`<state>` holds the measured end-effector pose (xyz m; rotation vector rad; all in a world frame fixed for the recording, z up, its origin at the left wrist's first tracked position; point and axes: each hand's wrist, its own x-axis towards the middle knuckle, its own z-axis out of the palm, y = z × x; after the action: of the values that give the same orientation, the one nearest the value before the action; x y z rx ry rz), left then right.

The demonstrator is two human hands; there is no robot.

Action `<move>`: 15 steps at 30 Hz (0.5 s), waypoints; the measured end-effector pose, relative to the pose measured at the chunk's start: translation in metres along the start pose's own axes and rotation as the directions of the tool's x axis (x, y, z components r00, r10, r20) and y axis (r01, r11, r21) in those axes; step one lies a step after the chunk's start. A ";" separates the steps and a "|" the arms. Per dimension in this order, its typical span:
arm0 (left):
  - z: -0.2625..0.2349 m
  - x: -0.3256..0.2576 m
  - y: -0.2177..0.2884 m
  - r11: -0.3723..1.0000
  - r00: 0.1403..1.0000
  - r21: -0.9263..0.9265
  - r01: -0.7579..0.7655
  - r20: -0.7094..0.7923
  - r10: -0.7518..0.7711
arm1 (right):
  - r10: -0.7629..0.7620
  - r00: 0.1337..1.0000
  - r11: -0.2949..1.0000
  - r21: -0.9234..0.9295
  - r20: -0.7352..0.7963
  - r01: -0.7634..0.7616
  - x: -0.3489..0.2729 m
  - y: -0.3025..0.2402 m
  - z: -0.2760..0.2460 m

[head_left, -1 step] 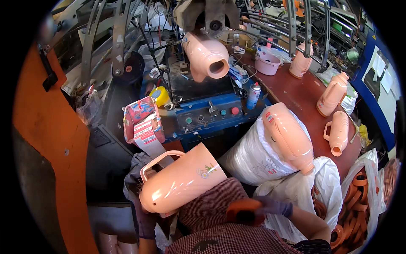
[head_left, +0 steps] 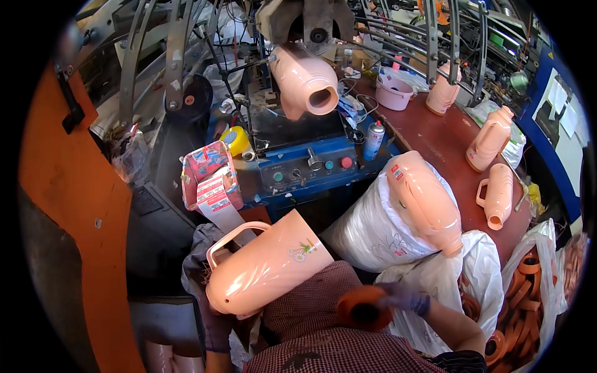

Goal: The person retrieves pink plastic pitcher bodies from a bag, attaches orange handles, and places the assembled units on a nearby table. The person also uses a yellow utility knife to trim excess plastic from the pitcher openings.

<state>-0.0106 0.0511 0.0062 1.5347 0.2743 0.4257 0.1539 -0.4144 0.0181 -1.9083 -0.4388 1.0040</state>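
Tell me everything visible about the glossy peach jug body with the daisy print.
The glossy, plastic-looking peach jug body has a looped handle at upper left, a wide, straight-cut end at upper right and a rounded lower-left end with a small hole. White daisies with green leaves decorate the wide end. It lies slanted over the dark-red checked garment; your gloved left hand is at the rounded end, fingers hidden.

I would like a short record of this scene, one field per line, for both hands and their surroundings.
Left hand: at the rounded end of a glossy pink handled shell; fingers hidden
Right hand: holds a round orange-brown ring
Front: blue metal control panel
Right: another pink shell on a white plastic sack
Far right: white plastic bag of orange-brown rings
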 end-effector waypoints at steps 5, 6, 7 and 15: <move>0.023 0.005 0.002 0.829 0.979 0.526 -0.190 0.040 0.199 | -0.111 0.755 0.994 -0.067 -0.646 0.089 0.072 0.009 -0.046; 0.029 0.003 0.003 0.965 1.000 0.262 -0.004 -0.027 0.011 | -0.324 0.673 0.945 -0.198 -0.665 0.260 0.074 -0.048 -0.046; 0.040 0.007 0.004 0.981 0.981 -0.042 0.189 -0.031 -0.190 | -0.419 0.584 0.900 -0.233 -0.696 0.368 0.083 -0.066 -0.048; 0.068 0.000 -0.019 0.993 0.986 0.031 0.114 0.118 -0.117 | -0.808 0.363 0.588 -0.597 -0.465 0.546 0.045 -0.140 -0.018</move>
<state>0.0207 -0.0093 -0.0106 1.5531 0.2737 0.2386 0.2086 -0.3218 0.1195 -1.9155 -0.8984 -0.4531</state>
